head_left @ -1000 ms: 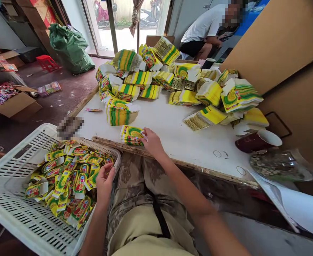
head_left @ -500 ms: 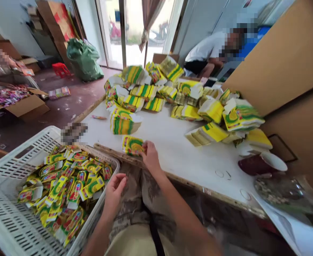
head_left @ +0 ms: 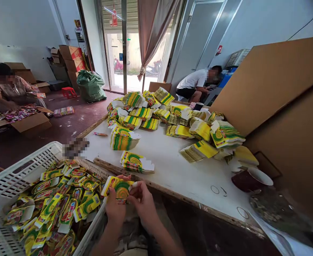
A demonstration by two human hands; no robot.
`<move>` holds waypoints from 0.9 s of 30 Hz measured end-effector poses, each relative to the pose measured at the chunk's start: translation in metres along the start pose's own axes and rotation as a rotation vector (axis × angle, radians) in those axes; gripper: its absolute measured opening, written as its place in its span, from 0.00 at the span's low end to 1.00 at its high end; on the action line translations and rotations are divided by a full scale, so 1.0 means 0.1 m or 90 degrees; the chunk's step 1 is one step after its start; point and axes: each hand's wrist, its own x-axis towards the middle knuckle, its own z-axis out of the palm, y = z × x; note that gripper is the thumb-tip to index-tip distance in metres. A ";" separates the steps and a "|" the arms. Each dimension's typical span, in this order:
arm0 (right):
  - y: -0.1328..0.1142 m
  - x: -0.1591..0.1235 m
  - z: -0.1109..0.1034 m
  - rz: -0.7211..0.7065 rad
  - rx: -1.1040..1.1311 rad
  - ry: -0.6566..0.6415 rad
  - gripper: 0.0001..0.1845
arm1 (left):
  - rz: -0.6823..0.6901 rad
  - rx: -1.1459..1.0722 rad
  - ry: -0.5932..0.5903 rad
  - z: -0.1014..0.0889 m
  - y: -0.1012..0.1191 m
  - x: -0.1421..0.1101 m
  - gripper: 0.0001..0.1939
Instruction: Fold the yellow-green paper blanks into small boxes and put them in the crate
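Note:
Between my two hands, at the table's near edge, is a yellow and green printed carton [head_left: 122,190] with a spiral pattern. My left hand [head_left: 115,206] grips its left side, thumb on the front face. At its right end the fingers of my right hand [head_left: 142,202] pinch the edge. Just beyond, a small stack of flat cartons [head_left: 135,161] lies on the white table [head_left: 158,149]. To the left, a white plastic basket [head_left: 38,158] holds many filled-out cartons [head_left: 71,209] of the same print.
Bundles of flat cartons [head_left: 142,113] are heaped across the table's far side. A dark red cup [head_left: 249,179] and a clear plastic bag [head_left: 276,209] sit at the right, beside large cardboard [head_left: 274,85]. Two people work beyond, one [head_left: 12,89] left, one [head_left: 195,83] right.
My right hand has come back from the stack on the table with a carton. My left hand has closed on the carton's other side. The view has tilted up.

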 end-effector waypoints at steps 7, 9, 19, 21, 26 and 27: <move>0.04 -0.09 0.04 0.033 0.086 -0.048 0.24 | 0.033 0.080 0.040 0.00 0.04 -0.02 0.21; 0.07 -0.10 0.03 0.050 0.158 -0.060 0.27 | 0.007 0.079 0.040 0.01 0.05 -0.02 0.23; 0.03 -0.18 -0.01 0.002 -0.089 -0.016 0.19 | -0.023 0.213 0.053 -0.18 -0.13 -0.10 0.29; 0.04 -0.18 0.00 -0.007 -0.022 -0.023 0.23 | -0.001 0.203 0.083 -0.22 -0.17 -0.09 0.30; 0.10 -0.16 -0.04 0.039 0.125 -0.056 0.38 | 0.011 0.193 0.190 -0.30 -0.23 -0.06 0.30; 0.10 -0.16 -0.04 0.054 0.129 -0.067 0.40 | 0.009 0.196 0.199 -0.31 -0.24 -0.06 0.29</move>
